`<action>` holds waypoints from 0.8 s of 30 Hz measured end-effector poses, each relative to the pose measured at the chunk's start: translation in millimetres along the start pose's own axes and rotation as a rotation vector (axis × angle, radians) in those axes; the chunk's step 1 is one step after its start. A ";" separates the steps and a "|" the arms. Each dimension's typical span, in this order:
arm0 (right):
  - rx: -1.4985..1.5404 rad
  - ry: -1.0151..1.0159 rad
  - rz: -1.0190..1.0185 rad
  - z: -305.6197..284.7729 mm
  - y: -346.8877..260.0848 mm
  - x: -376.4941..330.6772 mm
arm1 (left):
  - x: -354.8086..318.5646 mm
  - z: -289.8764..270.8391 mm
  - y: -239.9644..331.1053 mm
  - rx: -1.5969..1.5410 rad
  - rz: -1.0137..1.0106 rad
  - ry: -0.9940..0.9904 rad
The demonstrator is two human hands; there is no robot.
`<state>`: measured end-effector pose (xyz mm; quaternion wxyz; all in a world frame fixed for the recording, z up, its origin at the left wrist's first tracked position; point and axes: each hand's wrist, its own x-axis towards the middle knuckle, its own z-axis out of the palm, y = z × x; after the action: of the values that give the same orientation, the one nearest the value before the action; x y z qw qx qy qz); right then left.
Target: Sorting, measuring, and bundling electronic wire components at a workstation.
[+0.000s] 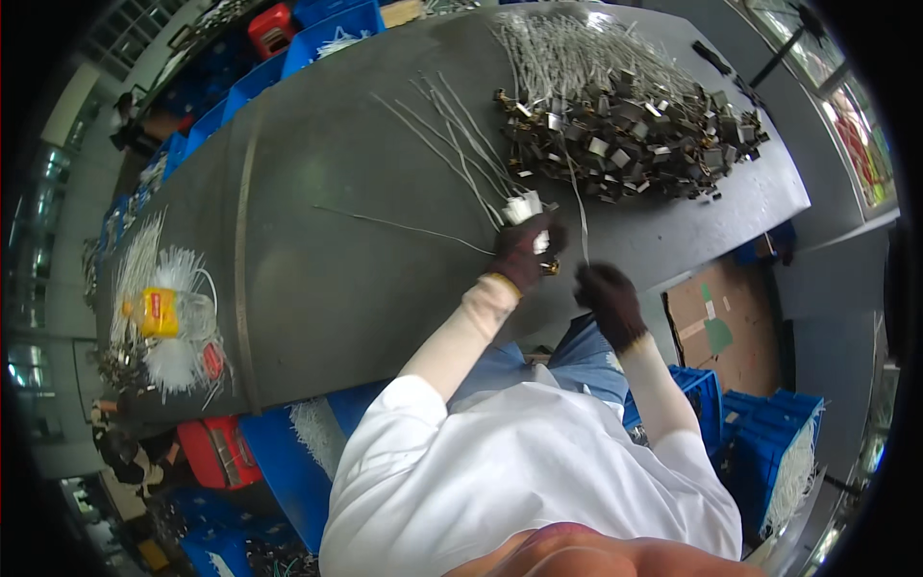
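Note:
My left hand (524,252), in a dark knit glove, is closed round a bundle of white-wired parts (522,208) above the table's near edge. Several thin wires (452,135) fan out from that bundle across the tabletop, and a single one points left. Just right of it, my gloved right hand (608,300) is closed at the lower end of a pale wire (580,207), which runs up toward a heap of small dark, shiny metal-cased parts (625,144). More pale wires (562,53) lie spread behind that heap. Exactly how the right fingertips grip is blurred.
On the grey table's (327,288) left end lie bundles of white strips (173,370) and a clear bottle with a yellow label (162,313). Blue crates (769,452) stand at lower right. A red stool (216,452) and blue bins (336,43) line the other sides.

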<state>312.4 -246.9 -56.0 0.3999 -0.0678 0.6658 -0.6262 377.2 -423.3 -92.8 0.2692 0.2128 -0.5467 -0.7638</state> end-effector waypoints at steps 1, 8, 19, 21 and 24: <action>-0.056 -0.027 0.038 -20.9 9.7 -23.7 | 10.9 11.9 -22.0 -0.401 -0.139 -0.016; -0.208 -0.021 0.248 -161.4 69.5 -169.0 | 44.7 38.9 -66.1 0.203 0.232 -0.335; -0.229 -0.022 0.364 -239.0 149.9 -204.2 | 63.1 -6.0 8.4 -0.974 -0.353 0.083; -0.227 -0.034 0.359 -239.1 144.7 -200.8 | 62.9 -11.5 10.5 -0.901 -0.355 0.103; -0.219 -0.042 0.343 -241.4 142.1 -198.9 | 59.5 -12.5 12.2 -0.890 -0.345 0.106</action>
<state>355.1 88.3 -118.4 0.5046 -0.0095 0.7235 -0.4711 341.6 -473.8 -86.9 0.2310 0.2031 -0.1091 -0.9453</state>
